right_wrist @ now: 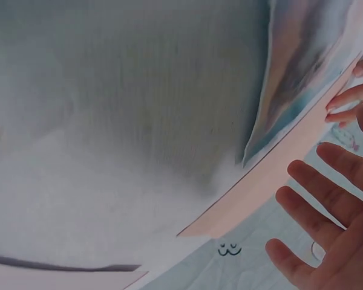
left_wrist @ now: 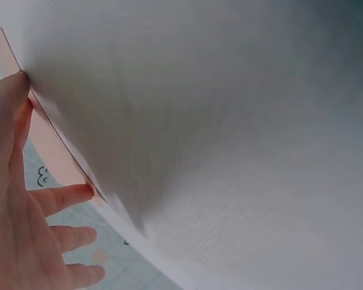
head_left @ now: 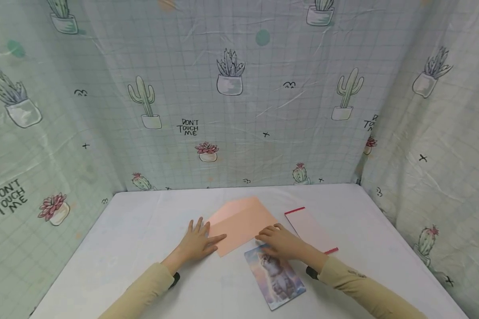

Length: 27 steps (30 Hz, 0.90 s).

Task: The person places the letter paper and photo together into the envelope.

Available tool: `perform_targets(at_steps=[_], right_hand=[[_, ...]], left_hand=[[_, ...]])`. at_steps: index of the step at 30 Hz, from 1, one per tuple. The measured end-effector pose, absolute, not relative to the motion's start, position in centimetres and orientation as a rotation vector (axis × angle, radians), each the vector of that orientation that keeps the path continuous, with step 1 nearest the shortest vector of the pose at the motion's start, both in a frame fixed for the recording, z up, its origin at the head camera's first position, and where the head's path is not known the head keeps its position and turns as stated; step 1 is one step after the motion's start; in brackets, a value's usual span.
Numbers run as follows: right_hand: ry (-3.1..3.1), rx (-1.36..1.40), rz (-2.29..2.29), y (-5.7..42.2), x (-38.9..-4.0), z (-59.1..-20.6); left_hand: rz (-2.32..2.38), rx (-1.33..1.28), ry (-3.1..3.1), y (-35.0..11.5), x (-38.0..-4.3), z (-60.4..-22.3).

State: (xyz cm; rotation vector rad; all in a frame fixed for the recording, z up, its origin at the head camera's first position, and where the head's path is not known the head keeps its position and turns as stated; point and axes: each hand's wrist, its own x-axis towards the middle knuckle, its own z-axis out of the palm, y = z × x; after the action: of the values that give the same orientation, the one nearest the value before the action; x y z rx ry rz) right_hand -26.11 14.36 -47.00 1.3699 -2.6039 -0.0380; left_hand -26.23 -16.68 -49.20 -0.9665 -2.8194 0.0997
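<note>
A peach envelope lies on the white table, its paler flap folded out toward the back. My left hand rests at its left end with fingers spread; in the left wrist view the thumb and index fingertip touch the envelope along its edge. My right hand hovers at the envelope's near right edge, over the top of a kitten picture card. In the right wrist view the right hand's fingers are apart and loosely extended, holding nothing. The card lies beside the envelope.
To the right of the envelope is a pale pink flat sheet with red strips at both ends, partly behind my right forearm. A cactus-print curtain surrounds the back and sides of the table.
</note>
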Motion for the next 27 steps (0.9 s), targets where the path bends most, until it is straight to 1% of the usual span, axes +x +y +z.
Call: perform_targets(at_steps=[8, 16, 27], right_hand=[[-2.507, 1.427, -0.106, 14.4, -24.7, -47.6], [-2.490, 1.454, -0.196, 14.5, -23.6, -47.9], [-2.596, 1.449, -0.239, 15.1, -22.9, -48.4]], left_hand=[[-0.043, -1.019, -2.702, -17.0, -26.5, -50.0], [0.096, -0.962, -2.833, -16.4, -25.8, -48.6], [0.116, -0.947, -2.853, -16.4, -25.8, -48.6]])
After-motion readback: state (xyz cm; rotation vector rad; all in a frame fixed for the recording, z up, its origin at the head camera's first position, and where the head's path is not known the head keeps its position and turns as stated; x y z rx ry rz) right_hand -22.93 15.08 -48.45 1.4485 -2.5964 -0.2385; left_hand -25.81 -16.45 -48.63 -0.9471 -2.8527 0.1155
